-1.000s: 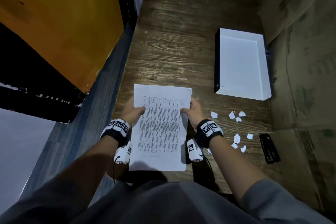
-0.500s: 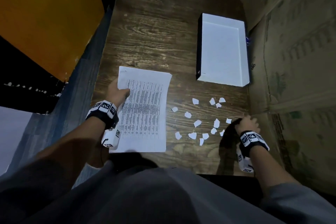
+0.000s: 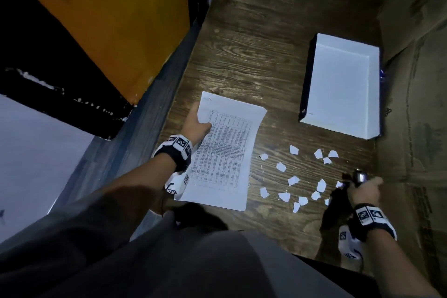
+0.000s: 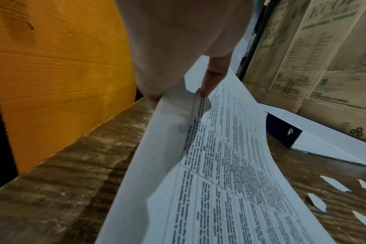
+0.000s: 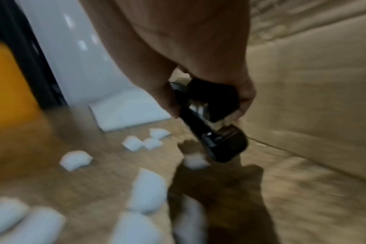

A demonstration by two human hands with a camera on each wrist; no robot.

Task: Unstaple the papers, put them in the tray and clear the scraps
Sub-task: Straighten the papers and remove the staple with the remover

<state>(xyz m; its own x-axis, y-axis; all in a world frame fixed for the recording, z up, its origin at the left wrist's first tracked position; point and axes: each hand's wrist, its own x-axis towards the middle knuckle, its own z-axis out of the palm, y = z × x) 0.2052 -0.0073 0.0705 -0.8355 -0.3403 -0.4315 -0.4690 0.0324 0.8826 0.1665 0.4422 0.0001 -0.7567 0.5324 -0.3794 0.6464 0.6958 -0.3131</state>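
i see the stapled white printed papers (image 3: 223, 152) lifted off the wooden table at their left edge, pages curving, a table of dark text on top. the shallow white rectangular tray (image 3: 343, 87) with dark outer walls sits well apart to the right. small torn white paper scraps (image 3: 294, 180) lie scattered between them. the black staple remover (image 5: 211, 125) is off the table.

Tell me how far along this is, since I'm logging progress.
Nothing looks finished: the tray holds no papers. In hand: the left hand grips the papers at their edge, and the right hand holds the black stapler-type tool off the table. Left: pulling the staple, which can't be made out, traying the papers and clearing the scraps.
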